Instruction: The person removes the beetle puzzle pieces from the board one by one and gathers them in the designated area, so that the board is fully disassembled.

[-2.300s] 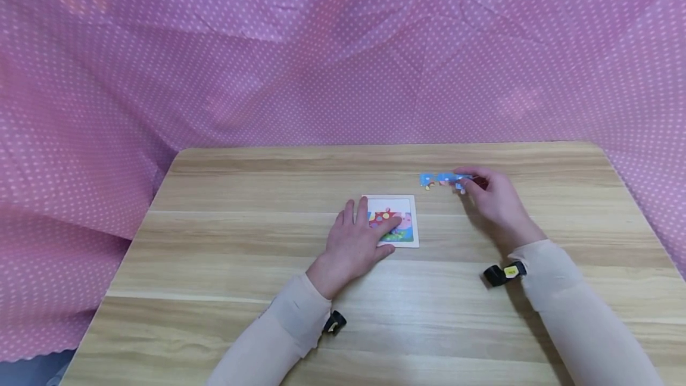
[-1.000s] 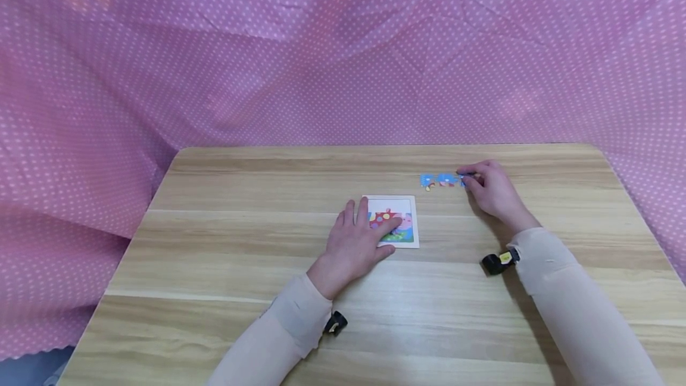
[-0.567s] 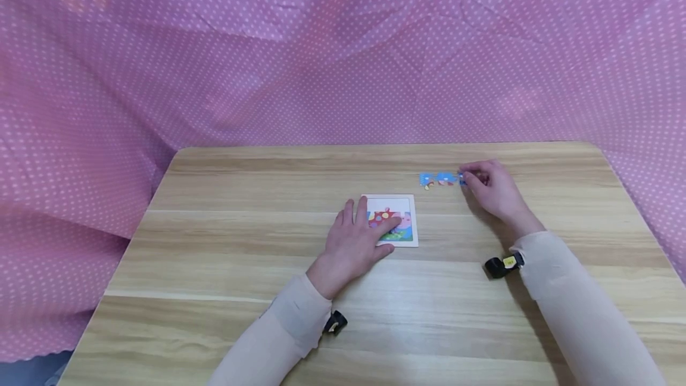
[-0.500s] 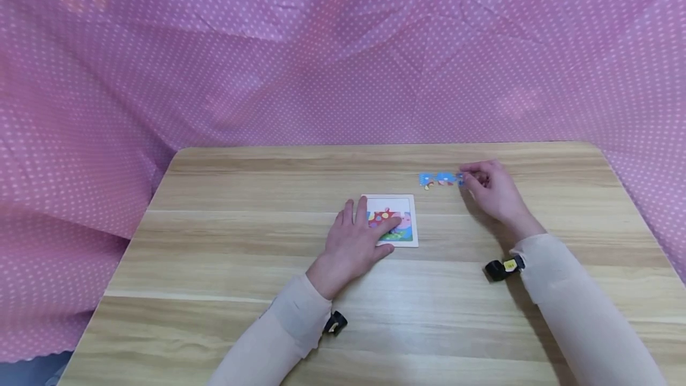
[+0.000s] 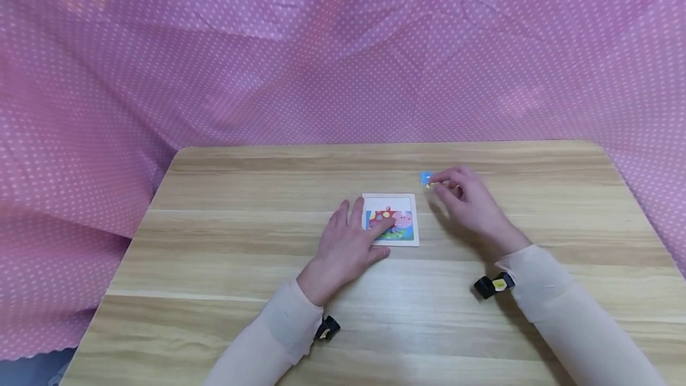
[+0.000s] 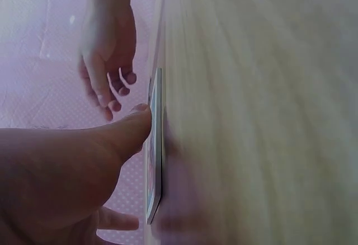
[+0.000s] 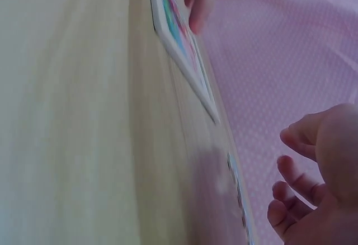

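My left hand (image 5: 345, 243) lies spread over the left part of a white-framed jigsaw puzzle board (image 5: 390, 202). Its thumb and straight fingers reach onto the board, whose lower half carries a picture of a pink pig among red and green. In the left wrist view the thumb tip meets the board's edge. My right hand (image 5: 471, 201) hovers above a row of loose blue puzzle pieces (image 5: 426, 177) behind the board, hiding most of them in the head view. Its fingers are loosely bent, and the right wrist view shows a gap between thumb and fingers with nothing held.
The wooden table (image 5: 225, 255) extends around both hands, with its far edge just behind the loose pieces. A pink dotted cloth (image 5: 343, 64) hangs behind it. Black cameras (image 5: 494, 285) are strapped at both wrists.
From the right end of the row of pieces, my right hand has moved left and slightly nearer. My left hand has slid a little left on the puzzle board, uncovering more of the picture.
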Tool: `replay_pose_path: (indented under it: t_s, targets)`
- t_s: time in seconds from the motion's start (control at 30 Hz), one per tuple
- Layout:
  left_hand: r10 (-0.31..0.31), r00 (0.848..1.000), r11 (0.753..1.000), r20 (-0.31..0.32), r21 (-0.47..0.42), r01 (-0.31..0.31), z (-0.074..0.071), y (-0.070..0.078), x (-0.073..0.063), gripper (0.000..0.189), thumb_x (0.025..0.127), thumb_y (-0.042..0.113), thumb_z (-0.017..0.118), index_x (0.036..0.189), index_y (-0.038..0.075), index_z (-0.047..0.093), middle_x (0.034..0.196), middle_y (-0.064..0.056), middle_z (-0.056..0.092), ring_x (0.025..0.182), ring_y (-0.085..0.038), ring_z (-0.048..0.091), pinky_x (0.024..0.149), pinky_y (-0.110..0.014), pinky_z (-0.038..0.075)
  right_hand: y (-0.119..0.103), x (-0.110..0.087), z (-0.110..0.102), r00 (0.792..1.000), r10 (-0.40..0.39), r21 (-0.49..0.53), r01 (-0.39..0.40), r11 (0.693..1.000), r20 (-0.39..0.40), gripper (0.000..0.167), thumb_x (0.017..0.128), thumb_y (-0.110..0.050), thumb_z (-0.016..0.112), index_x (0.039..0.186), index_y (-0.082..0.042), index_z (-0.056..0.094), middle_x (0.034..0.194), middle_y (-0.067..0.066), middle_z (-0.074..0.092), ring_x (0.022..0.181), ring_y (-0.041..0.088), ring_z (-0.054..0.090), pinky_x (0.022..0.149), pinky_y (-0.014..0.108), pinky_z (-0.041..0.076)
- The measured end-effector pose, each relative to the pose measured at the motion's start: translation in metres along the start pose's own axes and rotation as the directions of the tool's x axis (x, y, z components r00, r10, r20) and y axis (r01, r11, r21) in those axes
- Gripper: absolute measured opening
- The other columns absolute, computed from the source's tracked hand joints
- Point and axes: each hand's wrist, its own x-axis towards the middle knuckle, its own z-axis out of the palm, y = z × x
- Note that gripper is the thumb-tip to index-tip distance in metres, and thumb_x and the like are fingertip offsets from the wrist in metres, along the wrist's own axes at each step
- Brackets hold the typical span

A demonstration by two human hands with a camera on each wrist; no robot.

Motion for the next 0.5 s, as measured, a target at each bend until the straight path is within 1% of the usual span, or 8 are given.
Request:
replay_pose_path:
  t_s: [0.17, 0.23, 0.4, 0.5]
  targets:
    - [0.022, 1.000, 0.999, -0.022, 0.027, -0.022, 0.000, -0.002, -0.004, 0.060, 0.108, 0.062, 0.053, 0.165, 0.048, 0.040, 0.176, -0.023, 0.025, 0.161, -0.054, 0.026, 0.129, -0.060, 0.033, -0.011, 0.002, 0.010, 0.998, -0.011, -0.013, 0.012, 1.000, 0.063, 0.029, 0.112, -0.019, 0.058, 0.135, -0.006, 0.070, 0.125, 0.013, 0.061, 0.093, 0.023, 0.056, 0.079, 0.030, 0.051]
    - [0.030, 0.999, 0.999, -0.030, 0.039, -0.029, 0.001, -0.003, -0.005, 0.060, 0.108, 0.062, 0.053, 0.165, 0.047, 0.041, 0.176, -0.023, 0.026, 0.161, -0.053, 0.027, 0.128, -0.060, 0.034, -0.015, 0.003, 0.014, 0.997, -0.017, -0.016, 0.019, 1.000, 0.077, 0.028, 0.111, -0.018, 0.059, 0.134, -0.007, 0.071, 0.123, 0.013, 0.063, 0.093, 0.023, 0.056, 0.079, 0.030, 0.050]
    - [0.042, 0.999, 0.998, -0.020, 0.056, -0.041, 0.003, -0.003, -0.008, 0.060, 0.108, 0.062, 0.051, 0.165, 0.045, 0.040, 0.176, -0.023, 0.027, 0.161, -0.053, 0.027, 0.128, -0.060, 0.034, -0.022, 0.005, 0.022, 0.994, -0.044, 0.000, 0.044, 0.999, 0.104, 0.024, 0.110, -0.014, 0.061, 0.129, -0.008, 0.074, 0.116, 0.010, 0.066, 0.089, 0.021, 0.055, 0.075, 0.028, 0.048]
    - [0.041, 0.999, 0.997, -0.012, 0.065, -0.040, 0.003, -0.002, -0.010, 0.061, 0.108, 0.062, 0.051, 0.166, 0.045, 0.040, 0.175, -0.023, 0.028, 0.161, -0.052, 0.027, 0.128, -0.059, 0.034, -0.026, 0.006, 0.027, 0.990, -0.060, 0.004, 0.060, 0.998, 0.127, 0.023, 0.110, -0.014, 0.061, 0.128, -0.007, 0.075, 0.118, 0.010, 0.066, 0.090, 0.021, 0.055, 0.076, 0.028, 0.049]
